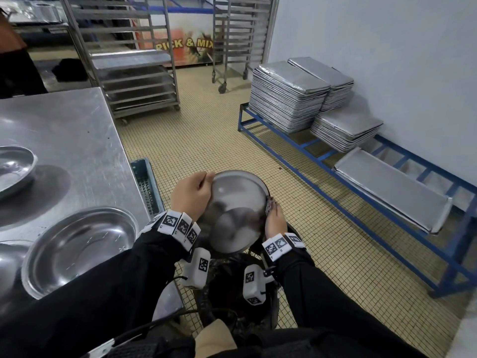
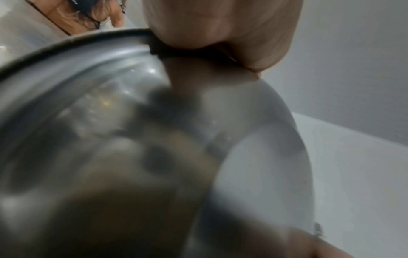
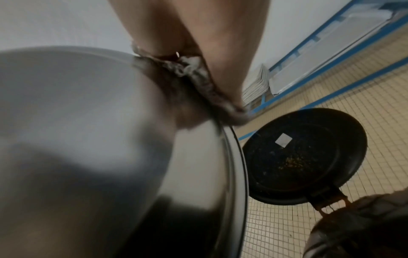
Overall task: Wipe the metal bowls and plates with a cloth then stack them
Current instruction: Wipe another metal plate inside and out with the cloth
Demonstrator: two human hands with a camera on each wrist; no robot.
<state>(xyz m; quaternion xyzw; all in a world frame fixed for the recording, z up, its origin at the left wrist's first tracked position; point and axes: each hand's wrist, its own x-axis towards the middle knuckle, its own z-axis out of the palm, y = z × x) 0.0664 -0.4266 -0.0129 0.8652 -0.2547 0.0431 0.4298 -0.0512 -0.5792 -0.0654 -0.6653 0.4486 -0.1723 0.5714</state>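
One bowl [image 1: 236, 210] mid-wipe: your left hand [image 1: 192, 193] grips its rim, your right hand [image 1: 275, 219] pinches the cloth [image 1: 269, 204] there. Next, stack it on the table [image 1: 64, 130] left of the bowl.

1. Metal bowls: four. One held bowl [image 1: 237, 210], three on the bench [image 1: 77, 140]: a near bowl [image 1: 77, 249], a far-left bowl [image 1: 14, 171] and a cut-off one [image 1: 7, 264].
2. Hands: two, left hand [image 1: 192, 196] and right hand [image 1: 275, 222].
3. Cloths: one cloth [image 1: 269, 204].
4. Wheeled racks: two, left rack [image 1: 129, 60] and far rack [image 1: 240, 34].
5. Tray stacks at right: three, tall stack [image 1: 286, 96], far stack [image 1: 327, 81], low stack [image 1: 346, 130].
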